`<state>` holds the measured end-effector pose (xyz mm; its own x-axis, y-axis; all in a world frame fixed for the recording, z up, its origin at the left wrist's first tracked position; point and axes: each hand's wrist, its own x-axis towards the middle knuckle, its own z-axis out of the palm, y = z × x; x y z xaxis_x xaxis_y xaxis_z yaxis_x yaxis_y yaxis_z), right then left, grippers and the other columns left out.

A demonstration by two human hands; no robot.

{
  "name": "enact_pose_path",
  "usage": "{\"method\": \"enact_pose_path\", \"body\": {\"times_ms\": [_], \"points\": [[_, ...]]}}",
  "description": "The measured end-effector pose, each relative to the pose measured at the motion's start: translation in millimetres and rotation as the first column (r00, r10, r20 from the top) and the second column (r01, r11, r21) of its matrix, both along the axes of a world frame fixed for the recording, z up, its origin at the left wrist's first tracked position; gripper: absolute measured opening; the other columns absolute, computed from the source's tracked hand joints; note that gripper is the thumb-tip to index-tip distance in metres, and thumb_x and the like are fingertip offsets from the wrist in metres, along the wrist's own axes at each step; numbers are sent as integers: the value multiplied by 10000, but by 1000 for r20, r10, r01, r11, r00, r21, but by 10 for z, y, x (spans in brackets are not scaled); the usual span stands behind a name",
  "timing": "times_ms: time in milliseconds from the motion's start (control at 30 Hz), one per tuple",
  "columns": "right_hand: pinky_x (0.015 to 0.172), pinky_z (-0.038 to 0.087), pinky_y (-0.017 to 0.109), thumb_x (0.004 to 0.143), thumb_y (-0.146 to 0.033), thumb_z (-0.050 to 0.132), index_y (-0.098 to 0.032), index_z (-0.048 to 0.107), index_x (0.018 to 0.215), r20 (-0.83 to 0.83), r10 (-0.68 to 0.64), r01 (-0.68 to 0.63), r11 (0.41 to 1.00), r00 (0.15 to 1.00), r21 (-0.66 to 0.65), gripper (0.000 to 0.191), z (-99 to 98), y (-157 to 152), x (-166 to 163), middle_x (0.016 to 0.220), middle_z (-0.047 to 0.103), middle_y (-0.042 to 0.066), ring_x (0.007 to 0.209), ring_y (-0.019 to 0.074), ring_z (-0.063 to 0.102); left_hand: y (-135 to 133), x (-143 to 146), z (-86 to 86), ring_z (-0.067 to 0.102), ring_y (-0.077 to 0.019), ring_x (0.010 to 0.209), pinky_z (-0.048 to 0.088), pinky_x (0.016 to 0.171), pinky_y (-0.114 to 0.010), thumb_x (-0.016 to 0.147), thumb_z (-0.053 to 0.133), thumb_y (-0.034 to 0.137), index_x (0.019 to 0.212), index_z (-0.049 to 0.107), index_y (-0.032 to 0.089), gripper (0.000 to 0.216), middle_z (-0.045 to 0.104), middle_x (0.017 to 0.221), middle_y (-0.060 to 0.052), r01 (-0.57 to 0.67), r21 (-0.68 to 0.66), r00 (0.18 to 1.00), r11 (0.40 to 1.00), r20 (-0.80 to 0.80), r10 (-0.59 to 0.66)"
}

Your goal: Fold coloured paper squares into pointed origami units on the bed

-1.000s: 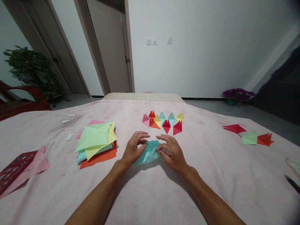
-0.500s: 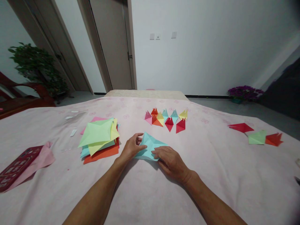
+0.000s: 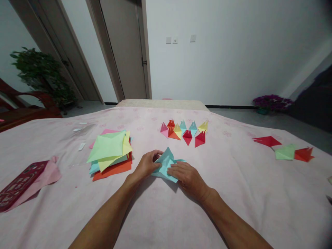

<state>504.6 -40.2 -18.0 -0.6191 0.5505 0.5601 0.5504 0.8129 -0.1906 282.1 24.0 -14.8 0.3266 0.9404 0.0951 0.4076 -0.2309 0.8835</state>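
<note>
A light blue sheet of origami paper, creased and partly folded, is between my hands at the middle of the table. One pointed corner stands up at its far side. My left hand pinches its left edge, thumb on top and fingers behind. On the right part of the paper lies my right hand, its fingers together and pressing the paper; its thumb is mostly hidden beneath. Beyond them stands a cluster of small folded paper cranes, among them a red one and a pink one.
A stack of coloured paper lies left of my left hand. Farther left are a dark red patterned packet and pink paper. Red, green and orange folded pieces lie at the right. A pink-white cloth covers the table.
The blue paper has been drawn inward, and its upper corner now stands up more sharply. My left hand has shifted slightly to the right with its edge.
</note>
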Motion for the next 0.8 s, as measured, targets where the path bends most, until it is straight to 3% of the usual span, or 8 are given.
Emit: {"method": "enact_pose_path", "body": {"times_ms": [133, 267, 400, 500, 633, 800], "points": [[1007, 482, 439, 861, -74, 516, -232, 634, 1187, 9, -11, 11, 1000, 1000, -25, 380, -48, 9, 45, 1154, 721, 63, 1099, 218, 654, 9, -29, -23, 571, -147, 710, 418, 625, -216, 593, 635, 97, 967, 700, 145, 383, 647, 759, 13, -10, -38, 999, 999, -43, 8], [1031, 463, 448, 788, 0, 497, -233, 626, 1241, 22, -101, 103, 991, 995, -84, 525, -108, 35, 90, 1270, 667, 65, 1181, 221, 603, 35, -43, -63, 613, -166, 778, 449, 670, -225, 597, 620, 89, 957, 691, 134, 370, 694, 854, -14, 42, -112, 995, 993, 99, -31], [1062, 433, 477, 700, 20, 488, -203, 618, 1276, 81, -143, 153, 980, 986, -131, 631, -113, 48, 83, 1330, 627, 82, 1264, 246, 537, 18, -23, -26, 632, -180, 804, 470, 702, -236, 579, 577, 67, 931, 702, 137, 380, 710, 861, -14, 84, -146, 990, 986, 129, -65], [1079, 412, 500, 695, 1, 483, -189, 581, 1330, 110, -175, 191, 968, 978, -164, 670, -66, 39, 51, 1362, 601, 93, 1293, 259, 508, -19, -8, 22, 638, -186, 785, 476, 699, -242, 572, 570, 67, 920, 721, 151, 389, 718, 838, -13, 99, -133, 985, 986, 152, -79], [1120, 351, 528, 742, -49, 498, -209, 510, 1403, 163, -187, 219, 954, 969, -206, 680, 25, 28, 6, 1440, 531, 75, 1343, 276, 451, -45, -2, 37, 631, -204, 741, 476, 675, -251, 543, 634, 78, 892, 743, 169, 377, 721, 777, -19, 5, -103, 993, 995, 116, 7], [1159, 242, 567, 737, -79, 531, -272, 497, 1412, 232, -220, 275, 931, 948, -240, 703, 78, 22, -17, 1454, 519, 35, 1380, 300, 396, -17, -22, 4, 643, -208, 801, 476, 711, -257, 587, 610, 87, 1046, 732, 175, 483, 741, 900, -33, 34, -63, 998, 997, 63, -30]]}}
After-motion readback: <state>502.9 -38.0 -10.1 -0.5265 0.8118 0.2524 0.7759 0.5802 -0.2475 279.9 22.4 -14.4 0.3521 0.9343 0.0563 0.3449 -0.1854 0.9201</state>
